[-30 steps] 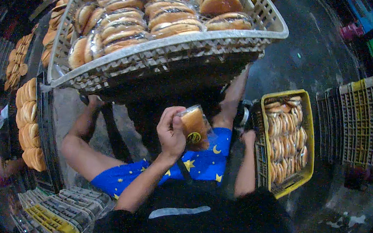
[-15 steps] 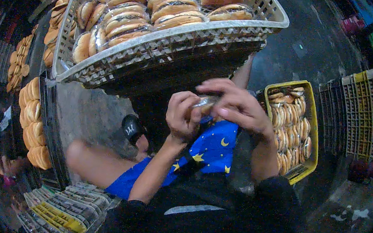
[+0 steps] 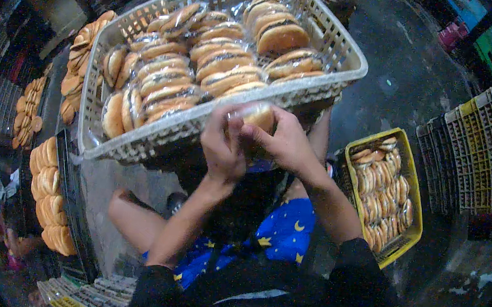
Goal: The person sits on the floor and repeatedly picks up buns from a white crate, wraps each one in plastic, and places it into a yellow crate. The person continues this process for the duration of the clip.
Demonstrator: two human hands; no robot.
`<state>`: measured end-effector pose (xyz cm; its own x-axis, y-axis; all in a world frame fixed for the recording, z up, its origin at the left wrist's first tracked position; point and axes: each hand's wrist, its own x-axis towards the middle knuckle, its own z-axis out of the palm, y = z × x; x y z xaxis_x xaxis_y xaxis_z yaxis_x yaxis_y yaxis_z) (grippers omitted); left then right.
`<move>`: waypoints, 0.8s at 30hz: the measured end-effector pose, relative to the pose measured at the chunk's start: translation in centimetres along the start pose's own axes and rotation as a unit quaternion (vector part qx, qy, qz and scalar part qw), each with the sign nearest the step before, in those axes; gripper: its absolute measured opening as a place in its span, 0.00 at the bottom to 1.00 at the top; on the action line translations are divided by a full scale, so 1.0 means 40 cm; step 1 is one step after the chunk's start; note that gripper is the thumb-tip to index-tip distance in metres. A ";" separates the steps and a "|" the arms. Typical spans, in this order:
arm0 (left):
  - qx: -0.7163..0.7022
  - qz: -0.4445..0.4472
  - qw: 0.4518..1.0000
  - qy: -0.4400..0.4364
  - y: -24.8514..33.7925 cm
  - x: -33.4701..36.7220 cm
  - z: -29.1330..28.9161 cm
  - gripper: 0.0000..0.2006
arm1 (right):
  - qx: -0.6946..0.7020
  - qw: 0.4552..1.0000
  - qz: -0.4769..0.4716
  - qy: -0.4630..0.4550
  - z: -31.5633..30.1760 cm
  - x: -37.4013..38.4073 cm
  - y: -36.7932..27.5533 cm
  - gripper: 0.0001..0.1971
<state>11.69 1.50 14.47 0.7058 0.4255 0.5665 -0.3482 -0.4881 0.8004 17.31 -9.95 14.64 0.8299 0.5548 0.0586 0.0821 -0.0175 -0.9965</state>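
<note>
A filled bun in clear plastic wrap point(image 3: 259, 117) is between my two hands, just in front of the near rim of a white plastic crate point(image 3: 136, 154). My right hand point(image 3: 288, 143) curls around the bun from the right, thumb toward the middle. On the other side, my left hand point(image 3: 222, 151) grips the wrap with bent fingers, slightly smeared by motion. Inside the crate, several wrapped buns with a dark filling point(image 3: 223, 60) stand on edge in rows, with a few more at the right.
At right on the floor, a yellow crate point(image 3: 410, 233) holds rows of wrapped buns. Stacked crates point(image 3: 476, 155) stand beyond it. Unwrapped buns point(image 3: 50, 192) line a dark tray point(image 3: 72, 212) at left, with more buns point(image 3: 77, 67) farther off. Crates point(image 3: 93, 297) lie at lower left.
Both hands have risen toward the crate's near rim with the bun, which now shows more clearly. The view has tilted, so more of the white crate's inside shows.
</note>
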 end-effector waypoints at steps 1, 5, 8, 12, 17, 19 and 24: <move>-0.029 -0.005 1.000 0.003 0.018 0.063 0.007 0.20 | -0.078 0.997 -0.002 0.018 -0.017 -0.001 -0.057 0.23; -0.111 0.128 0.980 0.101 0.052 0.361 0.067 0.19 | -0.272 0.958 -0.037 0.087 -0.169 0.080 -0.096 0.19; -0.007 0.219 0.975 -0.045 -0.063 0.499 0.173 0.20 | -0.339 0.893 -0.119 0.271 -0.233 0.195 -0.235 0.13; 0.238 0.154 0.869 -0.406 -0.192 0.455 0.302 0.23 | -0.500 0.819 -0.243 0.140 -0.329 0.483 -0.161 0.12; 0.214 0.088 0.871 -0.433 -0.260 0.375 0.280 0.18 | -0.674 0.724 -0.062 -0.132 -0.355 0.648 0.011 0.28; 0.186 0.093 0.872 -0.442 -0.251 0.390 0.265 0.22 | -0.726 0.669 -0.119 -0.106 -0.332 0.626 -0.003 0.24; -0.072 -0.039 0.925 -0.370 -0.187 0.411 0.245 0.24 | -0.627 0.672 -0.381 0.099 -0.334 0.539 -0.159 0.06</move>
<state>31.96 4.70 15.87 0.9431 -0.2089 0.2589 -0.3190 -0.3476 0.8817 42.06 -8.99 23.05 0.3291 0.6814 0.6538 0.8230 -0.5464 0.1552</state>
